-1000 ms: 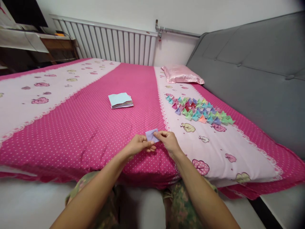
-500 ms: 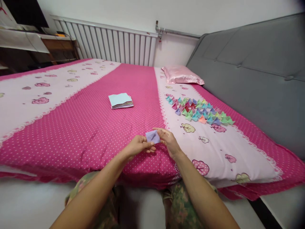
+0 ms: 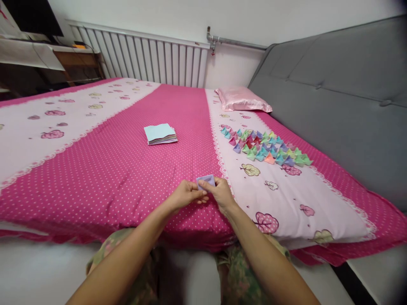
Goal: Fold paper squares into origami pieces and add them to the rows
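Both of my hands pinch a small lilac folded paper (image 3: pixel 205 180) just above the near edge of the bed. My left hand (image 3: pixel 183 195) grips its left side with thumb and fingers closed. My right hand (image 3: pixel 218 192) grips its right side, fingers pressed together over it. Most of the paper is hidden between my fingers. A stack of coloured paper squares (image 3: pixel 160 134) with a pale blue top sheet lies farther out on the pink dotted sheet (image 3: pixel 127 165).
Several small folded paper shapes (image 3: pixel 265 148) in many colours lie in rows on the pale strip at the right. A pink pillow (image 3: pixel 241 99) rests near the grey padded headboard (image 3: pixel 333 101). A white radiator (image 3: pixel 140 55) lines the far wall.
My right hand has moved left and closed over the lilac paper, which now looks smaller and more folded. My left hand has barely moved.
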`<state>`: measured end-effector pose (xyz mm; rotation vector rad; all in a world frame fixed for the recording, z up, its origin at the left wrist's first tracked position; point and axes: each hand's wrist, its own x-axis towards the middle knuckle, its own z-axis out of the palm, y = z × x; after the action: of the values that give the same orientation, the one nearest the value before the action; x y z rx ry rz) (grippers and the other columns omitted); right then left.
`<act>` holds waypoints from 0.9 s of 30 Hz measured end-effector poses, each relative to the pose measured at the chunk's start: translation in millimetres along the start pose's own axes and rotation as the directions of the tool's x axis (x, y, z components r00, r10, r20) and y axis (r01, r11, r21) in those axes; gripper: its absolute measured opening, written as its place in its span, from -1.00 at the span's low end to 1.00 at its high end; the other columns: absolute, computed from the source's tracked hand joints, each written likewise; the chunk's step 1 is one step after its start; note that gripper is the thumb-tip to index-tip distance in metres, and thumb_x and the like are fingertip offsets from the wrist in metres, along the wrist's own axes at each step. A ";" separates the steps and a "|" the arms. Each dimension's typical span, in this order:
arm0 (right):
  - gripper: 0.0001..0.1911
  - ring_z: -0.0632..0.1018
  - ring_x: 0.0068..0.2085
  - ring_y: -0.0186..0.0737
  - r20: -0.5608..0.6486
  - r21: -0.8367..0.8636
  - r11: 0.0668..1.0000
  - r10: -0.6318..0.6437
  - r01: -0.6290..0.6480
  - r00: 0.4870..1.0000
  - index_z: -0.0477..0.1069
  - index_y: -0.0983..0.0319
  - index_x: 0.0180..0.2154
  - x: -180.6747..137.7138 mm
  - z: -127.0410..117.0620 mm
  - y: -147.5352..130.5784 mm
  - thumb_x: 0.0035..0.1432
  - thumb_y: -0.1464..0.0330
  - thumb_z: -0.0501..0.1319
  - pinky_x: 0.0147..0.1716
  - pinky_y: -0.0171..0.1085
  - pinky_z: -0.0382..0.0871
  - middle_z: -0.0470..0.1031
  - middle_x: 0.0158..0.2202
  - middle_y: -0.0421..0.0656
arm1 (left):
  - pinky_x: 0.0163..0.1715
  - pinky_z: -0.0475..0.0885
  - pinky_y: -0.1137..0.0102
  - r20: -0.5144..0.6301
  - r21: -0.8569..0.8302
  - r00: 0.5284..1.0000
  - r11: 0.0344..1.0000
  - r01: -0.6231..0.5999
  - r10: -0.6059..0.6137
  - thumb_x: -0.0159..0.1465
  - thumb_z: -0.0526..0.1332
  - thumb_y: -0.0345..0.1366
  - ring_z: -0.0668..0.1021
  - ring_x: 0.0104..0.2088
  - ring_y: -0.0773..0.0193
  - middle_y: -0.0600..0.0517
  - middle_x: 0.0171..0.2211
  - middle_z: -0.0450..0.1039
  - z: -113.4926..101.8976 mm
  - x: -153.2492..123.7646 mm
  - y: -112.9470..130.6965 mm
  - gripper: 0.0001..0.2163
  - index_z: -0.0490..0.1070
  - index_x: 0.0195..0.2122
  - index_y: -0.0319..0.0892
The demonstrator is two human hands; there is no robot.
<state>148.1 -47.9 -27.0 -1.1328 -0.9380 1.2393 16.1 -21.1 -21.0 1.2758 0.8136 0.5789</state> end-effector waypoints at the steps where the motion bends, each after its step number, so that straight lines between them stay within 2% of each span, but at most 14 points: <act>1: -0.76 0.40 -0.60 -0.39 -0.005 -0.003 1.000 -0.012 0.012 1.000 0.48 0.30 -0.53 0.2 -0.3 0.0 -0.23 0.25 0.37 -0.61 -0.39 0.26 0.46 -0.60 -0.22 | -0.51 0.38 0.45 0.001 0.002 1.000 1.000 -0.003 0.003 -0.13 0.36 -0.11 0.52 -0.56 0.33 -0.12 -0.55 0.54 -0.1 0.2 -0.3 -0.68 0.52 -0.54 -0.33; 9: -0.75 0.44 -0.52 -0.36 -0.061 0.016 0.998 -0.052 0.053 0.997 0.51 0.28 -0.47 4.1 -1.6 0.7 -0.18 0.23 0.34 -0.50 -0.37 0.31 0.50 -0.54 -0.21 | -0.52 0.37 0.46 0.015 0.063 1.000 0.998 -0.012 0.011 -0.09 0.34 -0.12 0.48 -0.61 0.36 -0.12 -0.57 0.52 2.3 -0.9 0.2 -0.67 0.52 -0.53 -0.37; 15: -0.70 0.44 -0.54 -0.34 -0.051 0.011 1.000 -0.029 0.029 0.998 0.52 0.30 -0.46 7.0 -3.1 -2.6 -0.17 0.18 0.31 -0.52 -0.36 0.28 0.50 -0.56 -0.18 | -0.51 0.37 0.46 0.014 0.072 1.000 0.997 -0.009 0.008 -0.09 0.33 -0.09 0.48 -0.60 0.36 -0.09 -0.57 0.52 1.7 0.3 -2.0 -0.66 0.51 -0.52 -0.34; 21: -0.69 0.43 -0.55 -0.33 -0.024 -0.010 1.000 -0.023 0.023 0.999 0.53 0.31 -0.47 7.5 -5.9 -3.6 -0.15 0.16 0.30 -0.53 -0.36 0.27 0.50 -0.58 -0.18 | -0.49 0.34 0.45 0.030 0.095 0.996 0.992 -0.088 0.085 -0.06 0.29 -0.04 0.47 -0.57 0.35 -0.08 -0.56 0.50 0.5 3.4 -6.0 -0.63 0.49 -0.50 -0.34; 27: -0.69 0.44 -0.51 -0.32 -0.007 -0.035 0.998 -0.056 0.055 0.998 0.54 0.29 -0.44 8.1 -7.4 -1.7 -0.13 0.16 0.30 -0.47 -0.33 0.31 0.50 -0.55 -0.20 | -0.66 0.13 0.53 -0.154 0.174 0.967 0.969 -0.174 0.201 0.00 0.24 -0.04 0.28 -0.69 0.48 0.10 -0.72 0.29 -2.8 5.5 -2.3 -0.65 0.41 -0.61 -0.30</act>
<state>156.6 -40.7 -27.4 -1.1309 -0.9826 1.1771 17.0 -15.6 -24.6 1.4752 0.9002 0.7976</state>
